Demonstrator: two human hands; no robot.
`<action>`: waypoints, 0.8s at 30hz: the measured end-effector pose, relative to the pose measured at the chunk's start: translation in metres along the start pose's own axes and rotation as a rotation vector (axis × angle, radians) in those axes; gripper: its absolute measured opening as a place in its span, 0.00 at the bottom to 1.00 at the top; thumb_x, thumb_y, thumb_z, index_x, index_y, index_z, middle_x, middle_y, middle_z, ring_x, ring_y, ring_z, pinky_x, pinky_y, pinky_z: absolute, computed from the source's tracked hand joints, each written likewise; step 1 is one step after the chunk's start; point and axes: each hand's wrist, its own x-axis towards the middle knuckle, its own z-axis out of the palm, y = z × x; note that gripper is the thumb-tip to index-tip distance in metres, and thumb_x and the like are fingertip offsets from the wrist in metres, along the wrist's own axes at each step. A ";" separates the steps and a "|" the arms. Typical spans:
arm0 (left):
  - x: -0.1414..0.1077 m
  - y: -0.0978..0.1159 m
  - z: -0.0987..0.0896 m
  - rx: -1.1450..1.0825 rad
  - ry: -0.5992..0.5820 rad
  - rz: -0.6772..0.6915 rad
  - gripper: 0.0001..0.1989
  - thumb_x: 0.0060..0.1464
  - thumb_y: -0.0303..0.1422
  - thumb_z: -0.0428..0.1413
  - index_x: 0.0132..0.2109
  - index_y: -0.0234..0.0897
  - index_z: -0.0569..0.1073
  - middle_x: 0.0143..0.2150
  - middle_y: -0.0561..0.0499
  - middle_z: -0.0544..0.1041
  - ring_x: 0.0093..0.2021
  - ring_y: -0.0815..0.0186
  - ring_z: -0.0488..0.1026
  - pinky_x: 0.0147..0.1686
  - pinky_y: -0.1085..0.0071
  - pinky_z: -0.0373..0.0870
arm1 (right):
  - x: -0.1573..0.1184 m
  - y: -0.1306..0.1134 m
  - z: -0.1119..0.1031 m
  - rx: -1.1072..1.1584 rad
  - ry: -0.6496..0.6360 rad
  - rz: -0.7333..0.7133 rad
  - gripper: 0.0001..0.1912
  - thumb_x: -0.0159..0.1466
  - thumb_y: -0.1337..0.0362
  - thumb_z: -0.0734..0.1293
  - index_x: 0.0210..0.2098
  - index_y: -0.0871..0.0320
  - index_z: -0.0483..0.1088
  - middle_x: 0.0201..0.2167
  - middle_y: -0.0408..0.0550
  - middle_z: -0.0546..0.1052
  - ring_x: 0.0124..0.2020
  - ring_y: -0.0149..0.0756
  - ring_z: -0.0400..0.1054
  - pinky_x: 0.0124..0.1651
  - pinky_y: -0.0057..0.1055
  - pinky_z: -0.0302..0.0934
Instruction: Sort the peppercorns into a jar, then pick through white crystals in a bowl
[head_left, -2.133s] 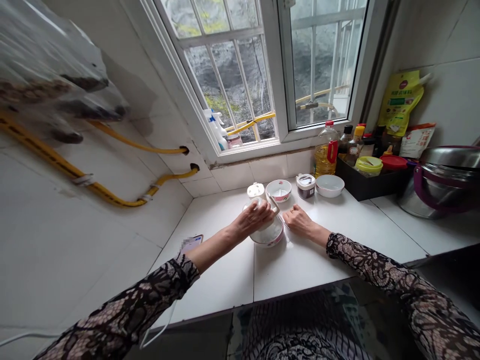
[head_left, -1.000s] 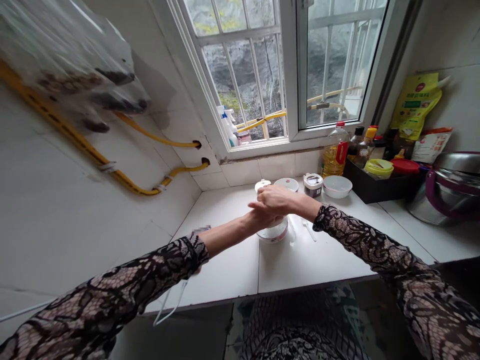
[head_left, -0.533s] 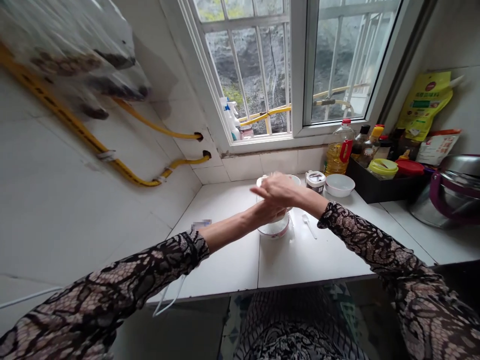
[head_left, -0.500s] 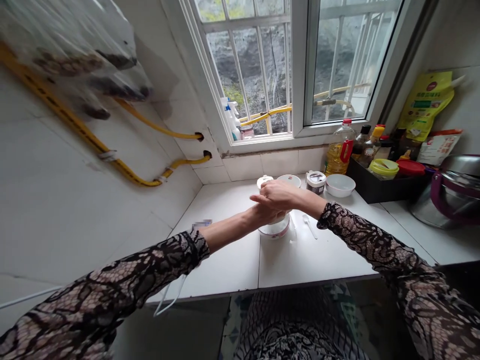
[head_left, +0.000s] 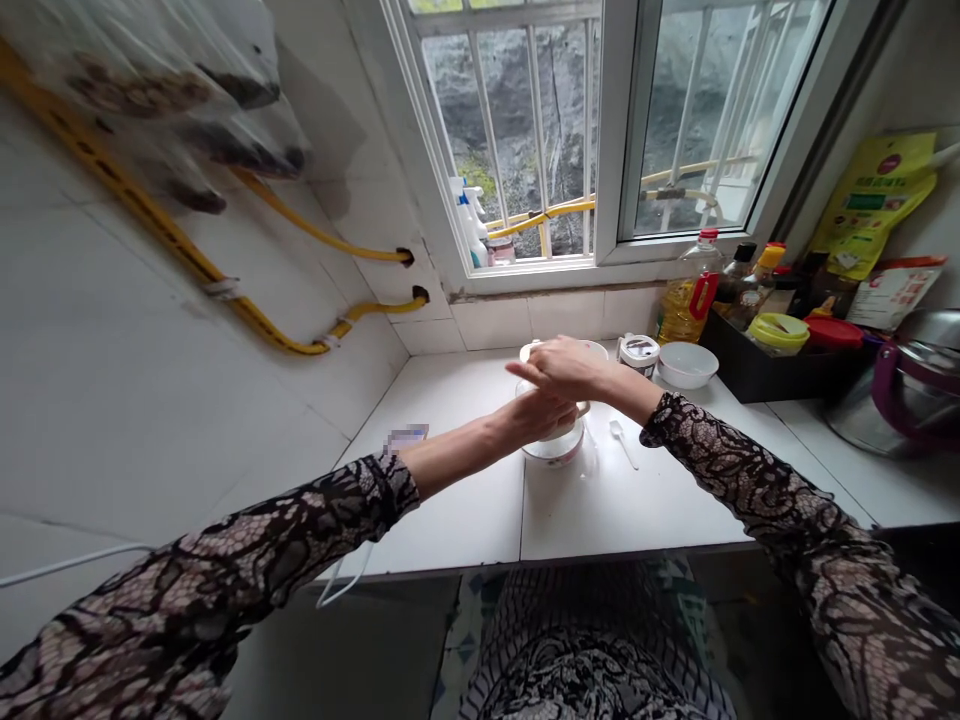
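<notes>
Over a white bowl (head_left: 553, 452) on the counter, my left hand (head_left: 534, 415) is closed round a light-coloured object, perhaps a cup, which my hands largely cover. My right hand (head_left: 566, 368) lies across the top of it, above my left hand, fingers bent; what it grips, if anything, is hidden. Right of the bowl lies a white plastic spoon (head_left: 623, 444). Behind my hands show parts of white dishes. A small white-lidded jar (head_left: 639, 352) and another white bowl (head_left: 687, 366) stand to the right near the wall.
An oil bottle (head_left: 688, 290) stands beside a black tray (head_left: 757, 375) of bottles and lidded jars. A metal pot (head_left: 900, 390) with a purple handle is at the far right. A white cable (head_left: 346, 585) hangs over the front edge at left. Yellow pipes (head_left: 277, 335) run along the wall.
The view has shifted slightly. My right hand has turned a little on top, and more of the light-coloured object shows beside my hands. Both hands remain together over the bowl.
</notes>
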 end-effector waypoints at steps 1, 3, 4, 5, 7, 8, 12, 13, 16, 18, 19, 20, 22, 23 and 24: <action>0.000 -0.002 -0.002 0.018 -0.016 0.033 0.15 0.63 0.23 0.45 0.52 0.36 0.70 0.56 0.45 0.73 0.60 0.61 0.67 0.62 0.65 0.62 | 0.000 0.000 0.000 0.004 0.024 0.014 0.34 0.74 0.49 0.46 0.37 0.64 0.76 0.36 0.56 0.77 0.35 0.37 0.66 0.40 0.33 0.51; -0.001 -0.005 -0.007 0.066 -0.068 0.105 0.17 0.63 0.22 0.43 0.54 0.34 0.69 0.58 0.44 0.72 0.60 0.61 0.66 0.62 0.65 0.62 | 0.001 -0.002 -0.002 0.018 0.014 0.018 0.35 0.74 0.48 0.46 0.37 0.64 0.76 0.36 0.56 0.77 0.34 0.37 0.66 0.40 0.33 0.51; -0.001 -0.006 -0.010 0.081 -0.086 0.118 0.18 0.63 0.21 0.42 0.55 0.33 0.68 0.58 0.43 0.72 0.60 0.61 0.66 0.62 0.65 0.62 | 0.002 -0.002 -0.004 0.026 -0.026 0.008 0.36 0.73 0.47 0.46 0.36 0.64 0.76 0.34 0.56 0.77 0.33 0.37 0.66 0.39 0.33 0.50; -0.001 -0.007 -0.013 0.091 -0.100 0.124 0.19 0.63 0.21 0.41 0.57 0.32 0.67 0.58 0.42 0.72 0.60 0.61 0.66 0.62 0.65 0.61 | 0.002 -0.003 -0.005 0.030 -0.049 0.003 0.36 0.73 0.47 0.46 0.34 0.64 0.76 0.33 0.55 0.77 0.32 0.36 0.66 0.38 0.33 0.50; -0.001 -0.008 -0.017 0.100 -0.119 0.136 0.20 0.63 0.19 0.40 0.58 0.31 0.66 0.59 0.42 0.71 0.62 0.60 0.64 0.64 0.64 0.59 | 0.004 -0.006 -0.008 0.017 0.005 0.014 0.36 0.74 0.48 0.45 0.35 0.64 0.76 0.34 0.55 0.77 0.32 0.36 0.66 0.38 0.33 0.50; -0.001 -0.007 -0.018 0.105 -0.129 0.139 0.21 0.63 0.19 0.40 0.59 0.31 0.66 0.60 0.42 0.70 0.63 0.60 0.63 0.65 0.63 0.58 | 0.004 -0.007 -0.009 0.005 0.039 0.021 0.36 0.74 0.49 0.44 0.35 0.64 0.75 0.34 0.56 0.77 0.33 0.37 0.65 0.39 0.34 0.50; 0.000 -0.002 -0.018 0.121 -0.183 0.142 0.22 0.63 0.18 0.39 0.58 0.33 0.67 0.60 0.42 0.71 0.62 0.59 0.65 0.63 0.60 0.61 | 0.007 -0.009 -0.009 0.016 -0.069 0.006 0.37 0.72 0.44 0.46 0.32 0.63 0.75 0.31 0.55 0.76 0.31 0.37 0.64 0.38 0.34 0.50; 0.000 0.000 -0.018 0.121 -0.191 0.151 0.21 0.63 0.18 0.40 0.57 0.34 0.68 0.59 0.43 0.72 0.61 0.60 0.65 0.64 0.61 0.60 | 0.007 -0.009 -0.009 0.020 -0.017 0.020 0.38 0.72 0.44 0.45 0.33 0.63 0.75 0.33 0.55 0.76 0.32 0.37 0.65 0.39 0.34 0.50; -0.001 0.004 -0.017 0.132 -0.227 0.198 0.23 0.62 0.19 0.41 0.60 0.37 0.66 0.62 0.45 0.70 0.64 0.60 0.62 0.66 0.60 0.58 | 0.006 -0.008 -0.005 -0.012 0.128 0.031 0.38 0.73 0.47 0.42 0.35 0.64 0.75 0.37 0.57 0.76 0.36 0.38 0.65 0.42 0.35 0.50; -0.002 0.007 -0.017 0.147 -0.253 0.212 0.25 0.61 0.19 0.41 0.63 0.39 0.63 0.65 0.46 0.67 0.66 0.59 0.59 0.67 0.57 0.56 | 0.005 -0.008 -0.003 -0.015 -0.004 0.012 0.39 0.73 0.45 0.44 0.31 0.63 0.76 0.34 0.56 0.77 0.33 0.38 0.66 0.40 0.34 0.50; -0.002 0.008 -0.018 0.151 -0.259 0.215 0.26 0.61 0.19 0.41 0.63 0.39 0.63 0.65 0.46 0.66 0.67 0.59 0.59 0.67 0.56 0.56 | 0.004 -0.008 -0.002 -0.003 -0.048 0.020 0.40 0.73 0.45 0.44 0.30 0.63 0.76 0.32 0.56 0.77 0.32 0.37 0.66 0.39 0.34 0.50; -0.002 0.010 -0.019 0.155 -0.260 0.216 0.27 0.61 0.19 0.41 0.64 0.39 0.63 0.65 0.46 0.66 0.67 0.59 0.58 0.68 0.56 0.54 | 0.003 -0.009 -0.003 0.010 -0.033 0.042 0.40 0.73 0.45 0.43 0.31 0.63 0.76 0.32 0.55 0.78 0.32 0.37 0.67 0.38 0.34 0.50; -0.001 0.012 -0.019 0.152 -0.262 0.220 0.27 0.61 0.19 0.41 0.65 0.39 0.62 0.66 0.46 0.65 0.68 0.61 0.57 0.69 0.58 0.53 | 0.001 -0.010 -0.004 0.013 0.032 0.080 0.40 0.73 0.47 0.42 0.32 0.64 0.76 0.33 0.55 0.78 0.32 0.37 0.67 0.38 0.33 0.50; -0.001 0.013 -0.019 0.143 -0.270 0.207 0.27 0.61 0.19 0.41 0.65 0.37 0.61 0.66 0.45 0.65 0.68 0.60 0.57 0.69 0.58 0.54 | 0.001 -0.011 -0.005 0.007 0.020 0.073 0.40 0.73 0.46 0.43 0.32 0.64 0.76 0.32 0.55 0.78 0.32 0.37 0.67 0.38 0.33 0.50; -0.002 0.013 -0.019 0.134 -0.282 0.194 0.27 0.61 0.19 0.42 0.66 0.37 0.60 0.66 0.44 0.65 0.68 0.59 0.58 0.68 0.56 0.55 | 0.001 -0.012 -0.006 0.003 -0.021 0.056 0.39 0.73 0.46 0.44 0.31 0.64 0.76 0.31 0.55 0.78 0.31 0.37 0.67 0.37 0.33 0.50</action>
